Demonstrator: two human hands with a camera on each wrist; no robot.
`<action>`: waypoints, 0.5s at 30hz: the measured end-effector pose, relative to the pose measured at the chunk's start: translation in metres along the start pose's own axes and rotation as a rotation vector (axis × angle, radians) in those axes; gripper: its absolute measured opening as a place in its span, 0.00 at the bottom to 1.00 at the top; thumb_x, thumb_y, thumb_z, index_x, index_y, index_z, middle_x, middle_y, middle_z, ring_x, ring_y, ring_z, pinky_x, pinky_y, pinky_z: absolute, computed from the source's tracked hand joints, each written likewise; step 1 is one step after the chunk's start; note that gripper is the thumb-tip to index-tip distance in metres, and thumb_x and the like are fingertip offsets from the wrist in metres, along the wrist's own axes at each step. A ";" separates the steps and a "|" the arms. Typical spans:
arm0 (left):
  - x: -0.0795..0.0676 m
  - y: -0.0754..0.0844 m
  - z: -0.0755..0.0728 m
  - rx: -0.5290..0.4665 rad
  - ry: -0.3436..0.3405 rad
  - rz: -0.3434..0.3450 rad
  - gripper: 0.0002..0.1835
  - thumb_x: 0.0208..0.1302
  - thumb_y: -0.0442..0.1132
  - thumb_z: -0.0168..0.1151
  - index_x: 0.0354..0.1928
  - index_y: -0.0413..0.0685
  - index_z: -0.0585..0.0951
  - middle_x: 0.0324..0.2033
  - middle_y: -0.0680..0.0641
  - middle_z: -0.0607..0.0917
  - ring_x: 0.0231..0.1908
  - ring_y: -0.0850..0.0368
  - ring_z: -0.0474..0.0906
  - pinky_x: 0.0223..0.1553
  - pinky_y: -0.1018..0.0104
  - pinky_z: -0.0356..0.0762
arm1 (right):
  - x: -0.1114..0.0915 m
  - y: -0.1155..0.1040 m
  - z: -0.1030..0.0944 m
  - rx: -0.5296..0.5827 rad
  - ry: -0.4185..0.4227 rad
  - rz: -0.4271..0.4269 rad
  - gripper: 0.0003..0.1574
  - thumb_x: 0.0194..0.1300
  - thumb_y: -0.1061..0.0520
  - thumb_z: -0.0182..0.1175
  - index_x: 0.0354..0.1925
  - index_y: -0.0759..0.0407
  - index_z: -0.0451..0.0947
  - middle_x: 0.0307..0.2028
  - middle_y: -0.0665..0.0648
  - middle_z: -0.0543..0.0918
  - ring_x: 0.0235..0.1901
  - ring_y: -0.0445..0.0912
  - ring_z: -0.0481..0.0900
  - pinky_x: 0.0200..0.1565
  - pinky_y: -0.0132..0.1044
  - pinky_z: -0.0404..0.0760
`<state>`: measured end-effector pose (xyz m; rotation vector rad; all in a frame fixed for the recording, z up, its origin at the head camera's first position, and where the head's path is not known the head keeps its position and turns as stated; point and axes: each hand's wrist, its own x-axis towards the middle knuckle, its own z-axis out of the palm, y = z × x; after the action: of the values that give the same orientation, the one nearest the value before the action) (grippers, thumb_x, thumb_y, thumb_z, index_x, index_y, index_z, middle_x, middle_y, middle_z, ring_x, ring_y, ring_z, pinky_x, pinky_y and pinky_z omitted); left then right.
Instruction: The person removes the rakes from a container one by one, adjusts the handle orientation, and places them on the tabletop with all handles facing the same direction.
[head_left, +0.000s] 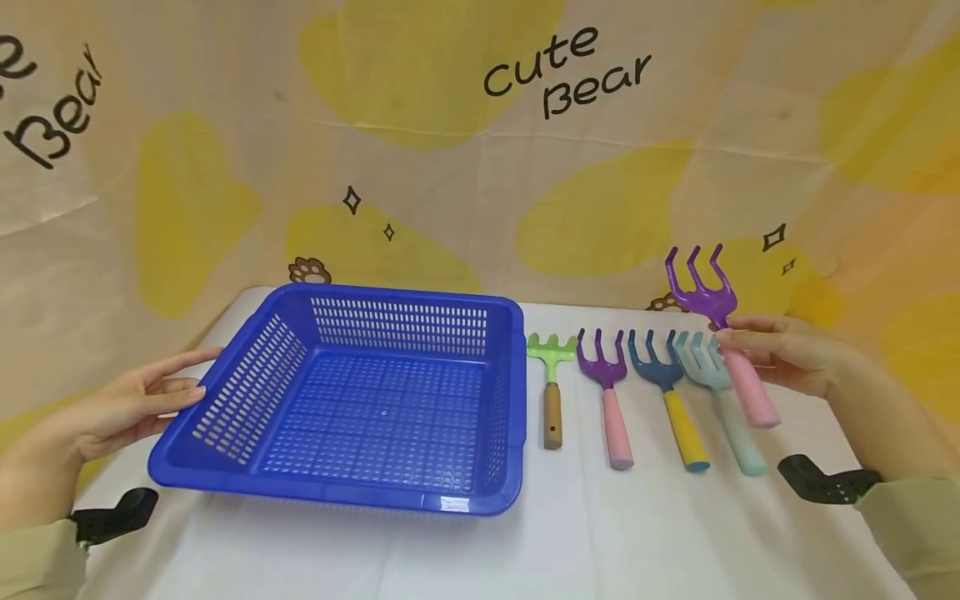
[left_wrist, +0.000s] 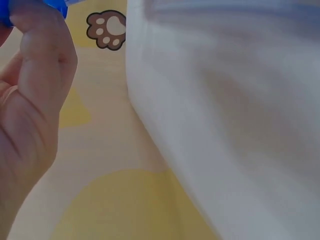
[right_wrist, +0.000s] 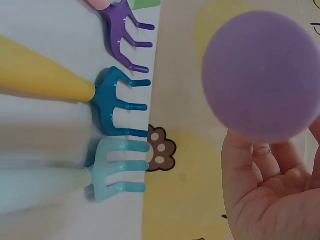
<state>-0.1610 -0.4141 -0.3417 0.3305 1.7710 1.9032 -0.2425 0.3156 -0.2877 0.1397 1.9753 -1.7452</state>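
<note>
At the left, my left hand (head_left: 146, 404) grips the side rim of a blue plastic basket (head_left: 337, 497), thumb over the edge and other fingers outside. The basket's inside shows only its slotted walls and grid floor. My right hand (head_left: 795, 350) holds a purple hand rake with a pink handle (head_left: 750, 387), three prongs pointing up, raised over the rake row's right end. In the right wrist view the round butt of its handle (right_wrist: 262, 75) hides much of the tool. Beneath it, a pale teal hand rake (head_left: 738, 433) lies partly covered.
Right of the basket lie a green rake with a wooden handle (head_left: 552, 408), a purple rake with a pink handle (head_left: 615, 425) and a blue rake with a yellow handle (head_left: 684, 429). A white tabletop (head_left: 600, 533) runs back to a yellow-patterned cloth (head_left: 435, 192).
</note>
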 end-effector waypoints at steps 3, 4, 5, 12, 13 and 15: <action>0.001 0.000 0.000 -0.004 -0.018 0.003 0.29 0.71 0.26 0.39 0.61 0.71 0.71 0.43 0.47 0.83 0.41 0.52 0.82 0.42 0.58 0.80 | -0.001 0.002 -0.004 0.007 0.006 0.005 0.12 0.68 0.56 0.53 0.31 0.43 0.80 0.34 0.48 0.80 0.35 0.43 0.78 0.39 0.33 0.81; 0.002 0.000 0.000 -0.006 -0.024 0.006 0.29 0.71 0.26 0.38 0.61 0.71 0.71 0.43 0.47 0.83 0.41 0.52 0.82 0.42 0.58 0.80 | -0.002 0.003 -0.006 0.021 0.009 0.006 0.12 0.68 0.56 0.53 0.31 0.43 0.80 0.34 0.48 0.80 0.35 0.43 0.79 0.39 0.33 0.81; 0.002 0.000 0.000 -0.005 -0.026 0.010 0.30 0.71 0.26 0.38 0.61 0.71 0.71 0.42 0.48 0.83 0.41 0.53 0.82 0.42 0.59 0.80 | -0.002 0.004 -0.007 0.041 0.012 0.008 0.12 0.68 0.56 0.54 0.31 0.44 0.81 0.34 0.48 0.81 0.34 0.43 0.79 0.38 0.33 0.81; 0.003 -0.001 -0.001 0.025 -0.008 0.004 0.29 0.71 0.26 0.39 0.61 0.72 0.71 0.42 0.48 0.83 0.40 0.52 0.82 0.41 0.59 0.81 | -0.003 0.009 -0.016 0.079 0.020 -0.001 0.12 0.68 0.58 0.54 0.31 0.46 0.82 0.33 0.49 0.82 0.34 0.44 0.80 0.37 0.34 0.81; 0.004 -0.001 -0.001 0.026 -0.010 0.004 0.29 0.71 0.26 0.39 0.61 0.72 0.70 0.42 0.48 0.83 0.40 0.52 0.82 0.41 0.59 0.81 | -0.003 0.009 -0.017 0.080 0.026 -0.004 0.13 0.68 0.58 0.53 0.31 0.46 0.82 0.33 0.49 0.82 0.34 0.44 0.80 0.37 0.34 0.81; 0.004 -0.001 -0.001 0.026 -0.015 0.007 0.29 0.72 0.26 0.39 0.61 0.72 0.70 0.42 0.48 0.83 0.41 0.52 0.82 0.41 0.59 0.81 | -0.003 0.011 -0.019 0.083 0.030 -0.007 0.13 0.68 0.58 0.53 0.31 0.46 0.83 0.33 0.49 0.82 0.34 0.44 0.80 0.37 0.34 0.82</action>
<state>-0.1647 -0.4129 -0.3436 0.3601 1.7885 1.8784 -0.2407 0.3360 -0.2949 0.1878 1.9266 -1.8410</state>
